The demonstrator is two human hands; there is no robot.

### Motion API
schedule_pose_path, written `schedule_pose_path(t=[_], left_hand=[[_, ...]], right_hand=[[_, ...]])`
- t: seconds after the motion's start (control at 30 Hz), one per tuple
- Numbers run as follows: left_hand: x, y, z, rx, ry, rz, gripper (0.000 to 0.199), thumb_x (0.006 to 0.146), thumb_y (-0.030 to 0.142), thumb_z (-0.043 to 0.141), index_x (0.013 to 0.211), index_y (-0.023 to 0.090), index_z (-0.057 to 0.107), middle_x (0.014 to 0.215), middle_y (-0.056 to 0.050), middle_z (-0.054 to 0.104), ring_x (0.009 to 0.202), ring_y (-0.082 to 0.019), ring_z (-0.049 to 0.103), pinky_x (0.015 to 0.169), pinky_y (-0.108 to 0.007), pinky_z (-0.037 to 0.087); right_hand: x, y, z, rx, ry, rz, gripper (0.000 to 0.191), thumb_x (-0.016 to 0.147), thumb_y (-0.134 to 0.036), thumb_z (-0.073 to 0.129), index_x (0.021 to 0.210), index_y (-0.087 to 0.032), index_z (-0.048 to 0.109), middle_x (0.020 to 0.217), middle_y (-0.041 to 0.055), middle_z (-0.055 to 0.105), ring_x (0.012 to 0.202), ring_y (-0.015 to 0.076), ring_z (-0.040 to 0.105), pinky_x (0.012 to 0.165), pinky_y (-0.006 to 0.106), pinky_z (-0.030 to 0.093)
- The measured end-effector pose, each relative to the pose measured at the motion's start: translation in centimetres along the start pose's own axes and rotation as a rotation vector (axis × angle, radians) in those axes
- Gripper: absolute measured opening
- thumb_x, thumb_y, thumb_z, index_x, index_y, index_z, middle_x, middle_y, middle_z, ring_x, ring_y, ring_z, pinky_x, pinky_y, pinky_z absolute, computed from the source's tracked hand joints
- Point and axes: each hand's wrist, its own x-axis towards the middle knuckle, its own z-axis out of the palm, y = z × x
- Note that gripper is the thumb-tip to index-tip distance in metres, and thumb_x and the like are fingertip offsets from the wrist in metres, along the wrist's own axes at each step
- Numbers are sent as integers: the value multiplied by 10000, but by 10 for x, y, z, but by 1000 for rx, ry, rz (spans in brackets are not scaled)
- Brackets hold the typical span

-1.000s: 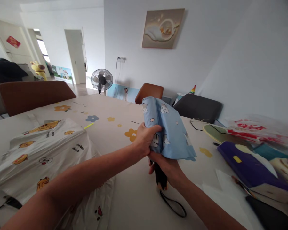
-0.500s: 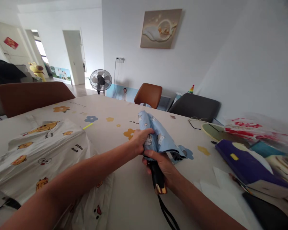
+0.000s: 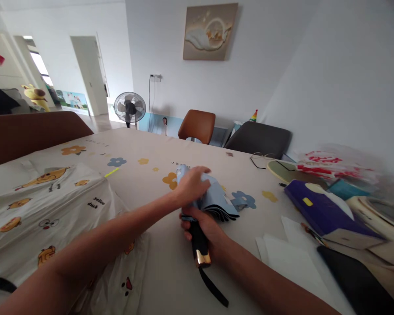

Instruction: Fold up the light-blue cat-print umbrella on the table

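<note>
A folded light-blue umbrella (image 3: 218,199) lies above the table with its canopy pointing away from me and its folds loose on the right. My right hand (image 3: 203,225) is wrapped round it where the canopy meets the black handle (image 3: 198,240). The handle has a gold end, and a black wrist strap (image 3: 213,286) hangs from it toward me. Across the upper canopy lies my left hand (image 3: 193,186), its fingers stretched out to the right over the fabric. The hand covers part of the cloth, and its fingertips are slightly blurred.
At left a white duck-print plastic bag (image 3: 75,201) spreads over the table. A purple box (image 3: 321,214), white papers (image 3: 292,262), a black tablet-like slab (image 3: 354,275), glasses (image 3: 262,159) and a red-and-white plastic bag (image 3: 335,166) lie at right. Chairs and a fan (image 3: 129,108) stand beyond.
My left hand has loosened from the canopy's side and extended its fingers across its top. The canopy's folds hang lower at the right. My view has turned slightly right.
</note>
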Motion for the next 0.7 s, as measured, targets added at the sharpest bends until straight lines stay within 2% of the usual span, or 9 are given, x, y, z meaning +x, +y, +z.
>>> schedule_pose_path(t=[0.07, 0.13, 0.2, 0.33, 0.4, 0.5, 0.57, 0.7], left_hand=[[-10, 13, 4, 14, -162, 185, 253, 727, 218, 474, 935, 218, 618, 1025, -52, 628, 1015, -199, 534, 961, -334, 315], [-17, 22, 7, 67, -226, 287, 202, 710, 251, 515, 865, 221, 642, 1015, -53, 633, 1041, -223, 518, 988, -369, 272], [-20, 25, 7, 119, -261, 281, 184, 664, 282, 575, 819, 219, 651, 1023, -58, 629, 1048, -249, 508, 984, -388, 265], [-18, 22, 5, 218, -317, 221, 125, 608, 273, 615, 723, 232, 642, 946, -44, 648, 972, -244, 540, 930, -352, 320], [-18, 22, 5, 288, -300, 220, 66, 639, 232, 567, 669, 218, 624, 873, -53, 649, 927, -238, 551, 894, -342, 347], [-20, 24, 5, 351, -221, 191, 161, 721, 246, 483, 604, 196, 580, 752, -70, 624, 829, -230, 561, 791, -336, 395], [-21, 27, 4, 343, -122, 159, 199, 765, 266, 440, 632, 199, 571, 765, -67, 617, 816, -220, 556, 734, -318, 403], [-20, 33, 0, 333, 25, 69, 139, 786, 270, 439, 778, 218, 568, 867, -40, 617, 822, -187, 549, 684, -283, 381]], right_hand=[[1, 1, -1, 28, -14, -40, 126, 713, -272, 549, 708, -155, 502, 493, -37, 470, 373, 51, 406, 346, 153, 337], [2, 3, -2, 40, -26, -52, 174, 713, -329, 551, 710, -166, 491, 486, -36, 470, 379, 60, 412, 345, 158, 335], [3, 4, -3, 36, -33, -53, 220, 713, -379, 552, 717, -168, 490, 484, -34, 470, 383, 64, 414, 347, 164, 339], [6, 6, -4, 29, -25, -68, 194, 703, -330, 570, 780, -164, 507, 514, -34, 481, 405, 67, 428, 368, 177, 371], [5, 5, -4, 26, -12, -69, 174, 705, -305, 559, 794, -163, 511, 522, -33, 482, 412, 67, 431, 370, 177, 374], [3, 5, -3, 26, -19, -101, 148, 716, -291, 535, 786, -162, 516, 522, -30, 480, 432, 72, 443, 371, 176, 377], [2, 4, -3, 19, -41, -118, 122, 709, -265, 533, 763, -157, 519, 514, -30, 473, 436, 73, 441, 372, 177, 376], [0, 2, -1, 40, -59, -112, 86, 665, -194, 549, 730, -151, 512, 513, -41, 446, 436, 71, 427, 363, 178, 366]])
